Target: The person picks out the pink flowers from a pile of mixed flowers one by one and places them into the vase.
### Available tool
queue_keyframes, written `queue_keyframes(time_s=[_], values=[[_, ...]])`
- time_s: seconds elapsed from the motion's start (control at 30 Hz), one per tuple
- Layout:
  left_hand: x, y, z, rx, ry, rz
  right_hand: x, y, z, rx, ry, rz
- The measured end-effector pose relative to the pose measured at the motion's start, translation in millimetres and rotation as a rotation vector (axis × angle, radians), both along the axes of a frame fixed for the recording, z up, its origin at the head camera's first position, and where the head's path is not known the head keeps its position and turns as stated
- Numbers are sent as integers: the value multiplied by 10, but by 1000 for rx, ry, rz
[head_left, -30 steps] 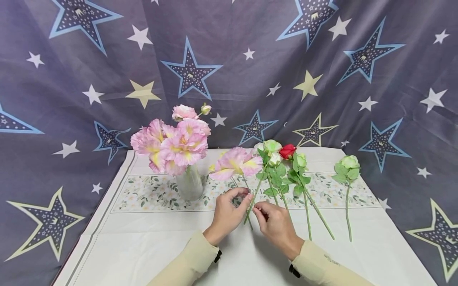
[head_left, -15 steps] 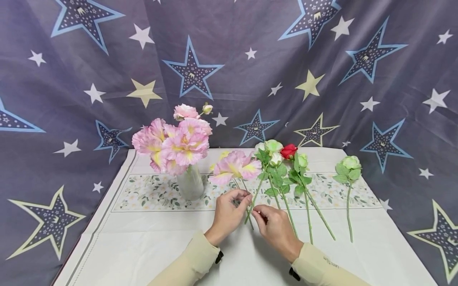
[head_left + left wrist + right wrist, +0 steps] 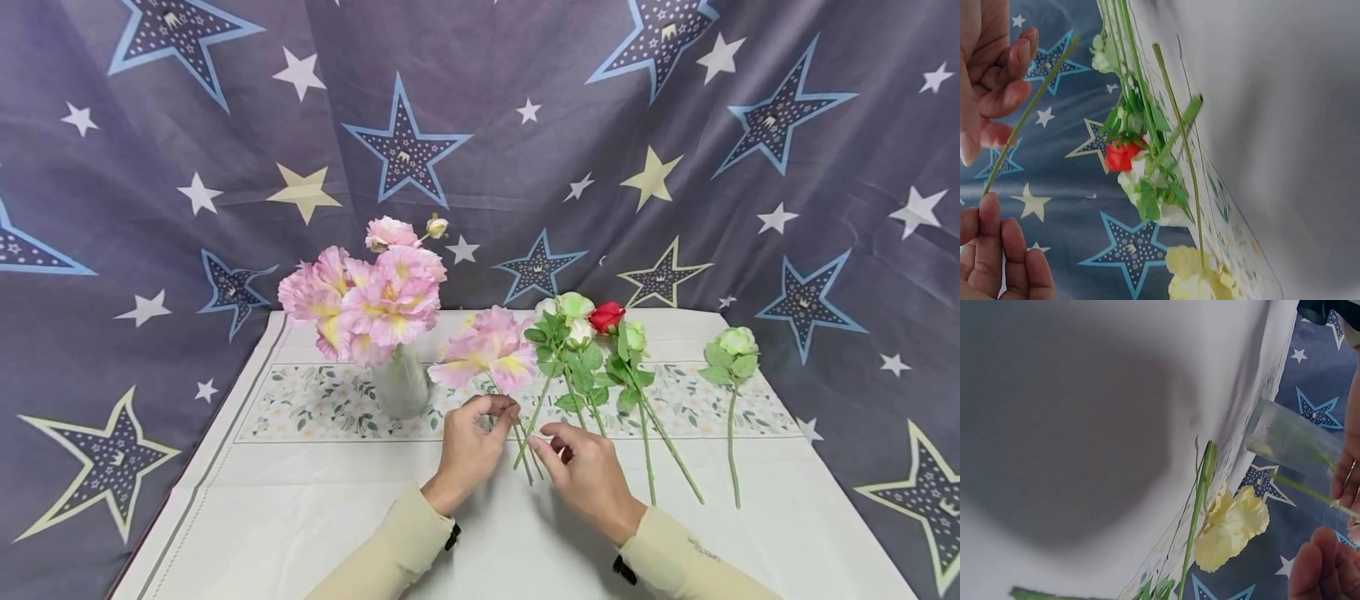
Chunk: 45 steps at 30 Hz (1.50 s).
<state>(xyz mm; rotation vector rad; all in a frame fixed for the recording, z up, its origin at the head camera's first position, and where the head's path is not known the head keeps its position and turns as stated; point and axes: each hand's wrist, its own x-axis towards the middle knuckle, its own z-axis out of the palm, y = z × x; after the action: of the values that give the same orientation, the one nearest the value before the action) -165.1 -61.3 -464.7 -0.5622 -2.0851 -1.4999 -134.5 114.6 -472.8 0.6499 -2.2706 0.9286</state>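
In the head view my left hand (image 3: 471, 454) pinches the thin stem of a pink artificial flower (image 3: 487, 348) with yellow-tinged petals, held over the table. My right hand (image 3: 591, 477) is just right of the stem's lower part, thumb and fingers parted. In the left wrist view the stem (image 3: 1032, 112) runs from the left fingertips past the loosely bent right fingers, which do not hold it. A yellow flower (image 3: 1232, 526) lies behind, mostly hidden by the pink one in the head view. At the left stands a clear vase (image 3: 401, 385) of pink flowers (image 3: 390, 296).
Right of the hands lie several green and white roses (image 3: 576, 307) with leafy stems and a red rose (image 3: 607, 317). A single green rose (image 3: 735, 342) lies farther right. A white cloth (image 3: 300, 508) covers the table; a star-patterned curtain (image 3: 480, 108) hangs behind it.
My left hand has shifted slightly left, the pink flower turning and moving left with it. My right hand has drawn a little right, and its thumb and fingers have spread apart.
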Motion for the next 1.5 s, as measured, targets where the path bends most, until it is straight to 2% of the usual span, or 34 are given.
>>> queue_keyframes(time_s=[0.23, 0.43, 0.77, 0.93, 1.1, 1.5], values=[[-32, -112, 11, -38, 132, 55, -19, 85, 41, -15, -23, -65], [-50, -196, 55, -91, 211, 101, -45, 178, 44, -33, -26, -80], [-53, -304, 109, -132, 336, 131, -76, 298, 18, -28, -12, -135], [-53, -346, 128, -167, 397, 170, -80, 344, 18, -35, -20, -128], [-56, -391, 134, -184, 430, 199, -79, 387, 34, -45, -40, -147], [-49, -516, 229, -174, 472, 214, -85, 506, 26, -24, -48, -187]])
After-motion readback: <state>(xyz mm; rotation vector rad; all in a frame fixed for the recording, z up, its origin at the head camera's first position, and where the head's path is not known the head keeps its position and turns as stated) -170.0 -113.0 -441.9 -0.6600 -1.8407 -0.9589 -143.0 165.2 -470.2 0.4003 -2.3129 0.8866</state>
